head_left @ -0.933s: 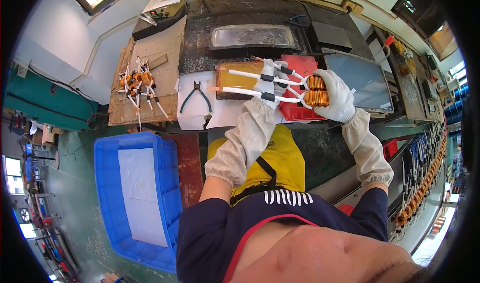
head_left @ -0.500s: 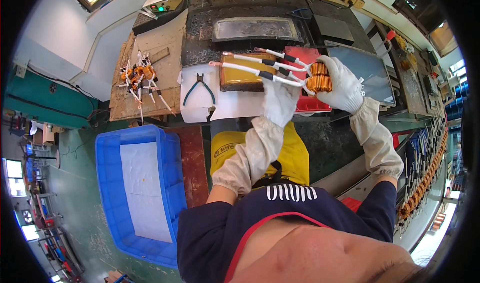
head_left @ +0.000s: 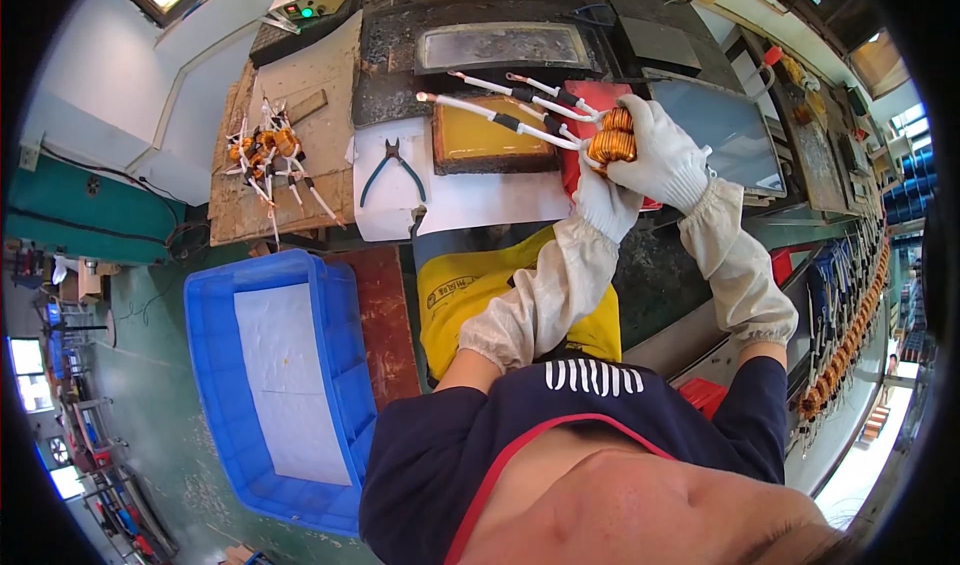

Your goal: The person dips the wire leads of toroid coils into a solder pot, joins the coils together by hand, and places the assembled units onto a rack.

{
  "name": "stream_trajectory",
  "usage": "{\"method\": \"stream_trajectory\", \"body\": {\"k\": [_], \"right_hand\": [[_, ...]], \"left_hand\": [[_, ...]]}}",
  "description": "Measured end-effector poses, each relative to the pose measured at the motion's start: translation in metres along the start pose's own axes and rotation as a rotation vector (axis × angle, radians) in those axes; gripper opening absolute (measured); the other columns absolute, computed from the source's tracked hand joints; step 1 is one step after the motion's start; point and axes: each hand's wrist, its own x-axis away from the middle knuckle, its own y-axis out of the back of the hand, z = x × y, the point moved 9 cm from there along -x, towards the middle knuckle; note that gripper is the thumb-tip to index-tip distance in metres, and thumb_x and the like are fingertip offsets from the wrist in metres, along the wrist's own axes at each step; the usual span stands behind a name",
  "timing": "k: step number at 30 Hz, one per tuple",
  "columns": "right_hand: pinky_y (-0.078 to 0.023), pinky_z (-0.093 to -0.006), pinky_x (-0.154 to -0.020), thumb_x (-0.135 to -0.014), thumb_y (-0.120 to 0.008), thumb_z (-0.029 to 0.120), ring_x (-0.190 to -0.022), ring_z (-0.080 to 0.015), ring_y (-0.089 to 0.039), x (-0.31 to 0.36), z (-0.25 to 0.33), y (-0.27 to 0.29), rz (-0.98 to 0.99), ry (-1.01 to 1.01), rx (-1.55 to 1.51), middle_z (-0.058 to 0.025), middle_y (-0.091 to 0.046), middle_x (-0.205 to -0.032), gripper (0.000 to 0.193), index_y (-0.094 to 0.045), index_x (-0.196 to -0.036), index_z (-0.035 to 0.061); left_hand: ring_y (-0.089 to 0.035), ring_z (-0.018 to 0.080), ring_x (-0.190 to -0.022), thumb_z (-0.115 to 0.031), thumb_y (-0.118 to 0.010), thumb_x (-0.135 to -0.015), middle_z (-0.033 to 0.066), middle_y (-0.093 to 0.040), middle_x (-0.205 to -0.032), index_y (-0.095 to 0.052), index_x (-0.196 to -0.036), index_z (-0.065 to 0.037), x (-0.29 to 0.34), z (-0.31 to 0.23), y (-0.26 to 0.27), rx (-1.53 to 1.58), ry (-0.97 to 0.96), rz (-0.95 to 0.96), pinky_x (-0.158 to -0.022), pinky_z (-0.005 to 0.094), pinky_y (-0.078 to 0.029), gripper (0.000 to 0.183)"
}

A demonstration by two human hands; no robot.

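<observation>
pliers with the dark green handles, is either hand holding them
No, the pliers lie on the white sheet, while the left hand and right hand are both at the copper coils.

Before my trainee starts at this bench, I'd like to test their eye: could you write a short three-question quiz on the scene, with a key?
1. Multiple choice: what is in the white-gloved right hand?
A) a screwdriver
B) a copper-wound coil with white-sleeved leads
C) a paper cup
2. True or false: the metal pliers with teal handles lie on the white sheet, left of the yellow rectangular block with dark edges.
3. Open: what lies on the flat brown board at the left of the bench?

Key: 1. B. 2. True. 3. A pile of copper-wound coils with white leads.
</observation>
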Motion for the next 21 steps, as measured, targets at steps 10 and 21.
{"method": "stream_trajectory", "body": {"k": [10,21], "right_hand": [[-0.048,-0.0438,-0.085,-0.068,-0.066,0.041,-0.103,-0.0405,-0.057,-0.024,-0.003,-0.026,0.360,-0.046,0.192,-0.0263,-0.054,-0.111,0.073,-0.042,-0.124,0.0004],[-0.050,-0.0445,-0.083,-0.072,-0.061,0.043,-0.102,-0.0389,-0.061,-0.046,0.015,-0.030,0.550,-0.053,0.305,-0.0271,-0.056,-0.110,0.064,-0.048,-0.115,-0.0016]], "left_hand": [[-0.048,0.0293,-0.122,-0.045,-0.039,-0.099,0.0105,-0.050,-0.131,-0.045,-0.131,-0.012,0.004,-0.001,-0.002,0.166,0.036,-0.144,-0.105,0.0482,-0.040,0.047],[-0.046,0.0306,-0.124,-0.034,-0.045,-0.098,0.0139,-0.048,-0.133,-0.044,-0.130,-0.009,-0.003,-0.011,-0.004,0.258,0.065,-0.079,-0.105,0.0499,-0.040,0.040]]}}
